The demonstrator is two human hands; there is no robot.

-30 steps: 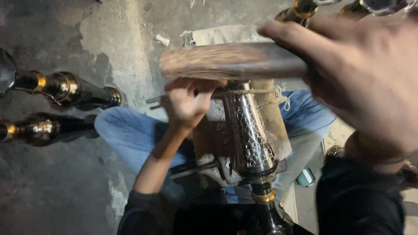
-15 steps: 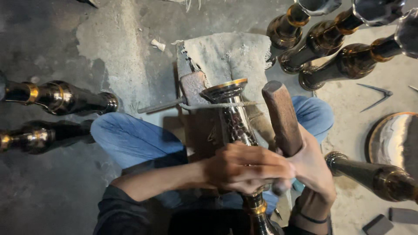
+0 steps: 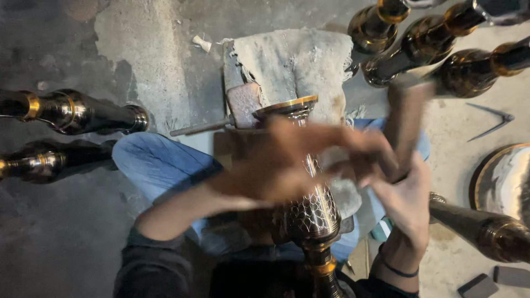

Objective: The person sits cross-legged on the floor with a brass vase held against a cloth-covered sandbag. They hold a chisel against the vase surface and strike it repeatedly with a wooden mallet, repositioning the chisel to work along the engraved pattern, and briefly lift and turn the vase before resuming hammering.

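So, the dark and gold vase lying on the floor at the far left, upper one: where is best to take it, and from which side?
Probably grip the vase at its slim neck near the ringed mouth, coming down from above. It lies on its side on the bare floor, and there the fingers could close all the way round. The second vase lies beside it, so the side between them looks tighter.

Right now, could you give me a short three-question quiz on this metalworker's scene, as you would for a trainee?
1. True or false: the right hand grips a wooden mallet.
2. Which side of the floor holds two dark vases lying alone? A) person's left B) person's right
3. Fill in: the left hand blurs across the hammered metal ____ over the lap.

Key: 1 true; 2 A, the pair; 3 vase. A worn cloth covers the block beyond its rim.
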